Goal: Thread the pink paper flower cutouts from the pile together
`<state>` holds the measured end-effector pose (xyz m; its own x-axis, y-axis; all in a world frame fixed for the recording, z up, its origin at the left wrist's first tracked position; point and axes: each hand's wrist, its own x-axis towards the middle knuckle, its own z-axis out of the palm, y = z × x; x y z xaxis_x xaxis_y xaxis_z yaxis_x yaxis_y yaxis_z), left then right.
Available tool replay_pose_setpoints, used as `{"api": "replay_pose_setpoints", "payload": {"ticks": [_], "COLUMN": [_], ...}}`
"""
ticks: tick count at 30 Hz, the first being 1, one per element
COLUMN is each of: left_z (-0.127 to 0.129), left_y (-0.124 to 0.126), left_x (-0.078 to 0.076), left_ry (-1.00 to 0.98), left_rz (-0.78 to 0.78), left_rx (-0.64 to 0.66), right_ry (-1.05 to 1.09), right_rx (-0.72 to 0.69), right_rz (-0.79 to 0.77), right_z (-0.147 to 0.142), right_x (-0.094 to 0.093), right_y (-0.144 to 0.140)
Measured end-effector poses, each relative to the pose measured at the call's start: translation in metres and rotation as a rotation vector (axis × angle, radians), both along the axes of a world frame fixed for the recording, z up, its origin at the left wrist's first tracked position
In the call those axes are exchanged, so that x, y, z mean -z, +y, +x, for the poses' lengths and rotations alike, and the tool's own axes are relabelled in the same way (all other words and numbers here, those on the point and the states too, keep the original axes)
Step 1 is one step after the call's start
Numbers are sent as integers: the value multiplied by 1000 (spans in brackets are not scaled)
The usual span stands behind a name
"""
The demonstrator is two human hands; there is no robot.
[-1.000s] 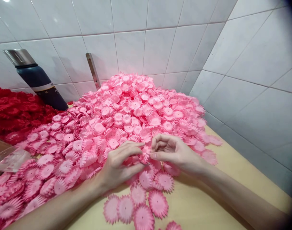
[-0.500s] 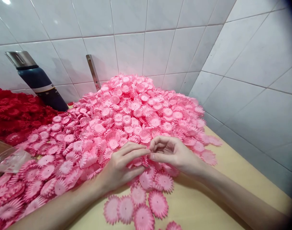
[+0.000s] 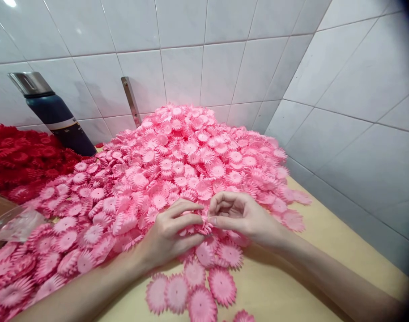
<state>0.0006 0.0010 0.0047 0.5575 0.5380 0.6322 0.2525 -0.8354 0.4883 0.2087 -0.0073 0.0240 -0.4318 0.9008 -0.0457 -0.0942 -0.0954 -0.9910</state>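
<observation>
A large heap of pink petal discs (image 3: 191, 147) with frilled edges spreads across the table (image 3: 274, 286). At its front edge, my left hand (image 3: 176, 228) curls its fingers around a pink petal disc (image 3: 206, 225), seen partly between the two hands. My right hand (image 3: 236, 214) pinches that disc's right side between thumb and index finger, its other fingers curled. Several loose pink discs (image 3: 201, 304) lie flat on the table below my hands, some with a small dark hole in the middle.
A dark blue flask (image 3: 60, 116) with a steel cap stands at the back left, beside a heap of red petal discs (image 3: 26, 156). A clear plastic bag (image 3: 19, 226) lies at the left edge. White tiled walls (image 3: 181, 67) close off the back and right.
My left fingers have spread apart and drawn back slightly from my right fingertips. More of the pink disc between the hands now shows. The heaps have not moved.
</observation>
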Motion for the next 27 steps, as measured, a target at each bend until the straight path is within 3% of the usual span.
{"api": "replay_pose_setpoints", "payload": {"ticks": [17,27], "left_z": [1,1], "left_y": [-1,0], "left_x": [0,0], "left_ry": [-63,-81], "left_rz": [-52,24], "left_rx": [19,31], "right_ry": [24,-7], "right_rx": [-1,-1], "right_rz": [-44,7], "right_z": [0,0], "right_x": [1,0], "right_y": [-2,0]}}
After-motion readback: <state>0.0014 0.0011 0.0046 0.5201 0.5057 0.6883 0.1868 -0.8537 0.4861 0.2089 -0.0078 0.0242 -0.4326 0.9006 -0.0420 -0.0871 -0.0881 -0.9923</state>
